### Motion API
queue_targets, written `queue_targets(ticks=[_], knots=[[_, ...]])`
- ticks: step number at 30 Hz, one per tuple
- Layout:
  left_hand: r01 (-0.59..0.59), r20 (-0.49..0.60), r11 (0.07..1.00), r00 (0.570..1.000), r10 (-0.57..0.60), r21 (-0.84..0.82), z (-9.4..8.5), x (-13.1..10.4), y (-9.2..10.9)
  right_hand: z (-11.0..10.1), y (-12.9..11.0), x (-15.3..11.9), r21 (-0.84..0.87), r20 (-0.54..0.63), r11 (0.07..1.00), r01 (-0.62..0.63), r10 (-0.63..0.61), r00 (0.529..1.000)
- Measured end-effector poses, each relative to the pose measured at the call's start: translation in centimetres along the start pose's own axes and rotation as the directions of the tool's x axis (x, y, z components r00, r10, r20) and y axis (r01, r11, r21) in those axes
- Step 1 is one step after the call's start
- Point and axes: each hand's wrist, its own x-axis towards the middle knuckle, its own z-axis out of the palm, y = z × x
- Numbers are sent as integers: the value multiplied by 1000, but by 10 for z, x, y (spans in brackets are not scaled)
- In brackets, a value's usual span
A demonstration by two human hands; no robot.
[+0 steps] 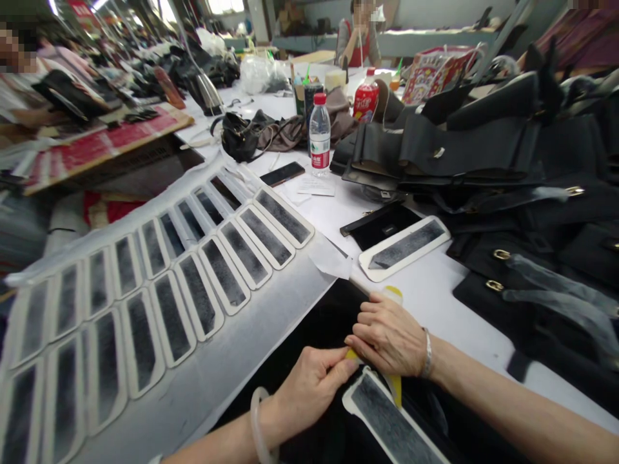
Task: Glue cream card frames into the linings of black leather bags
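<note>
The left hand (309, 386) pinches the top end of a white-edged grey strip (391, 422), which lies on black fabric (329, 322). The right hand (387, 335) presses flat just above the strip, over a yellow tool (395, 386). Rows of similar strips (193, 283) lie left of it.

Water bottle (320, 134) upright nr phone (282, 173); red bottle (366, 99) behind; black bags (483, 148) piled right.

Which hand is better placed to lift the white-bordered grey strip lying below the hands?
Probably the left hand: its fingertips sit right at the near strip's top end, pinching a yellow piece, while the right hand presses flat on the black material above.
</note>
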Motion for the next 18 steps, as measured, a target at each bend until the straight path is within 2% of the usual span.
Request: queue_targets(ticks=[6, 18], knots=[[-43, 15, 980, 999, 41, 196, -1, 3, 4, 2, -4, -3, -9, -20, 1000, -25, 25, 999], [-61, 4, 928, 998, 64, 368, 4, 1, 8, 7, -11, -13, 15, -47, 995, -94, 95, 994]])
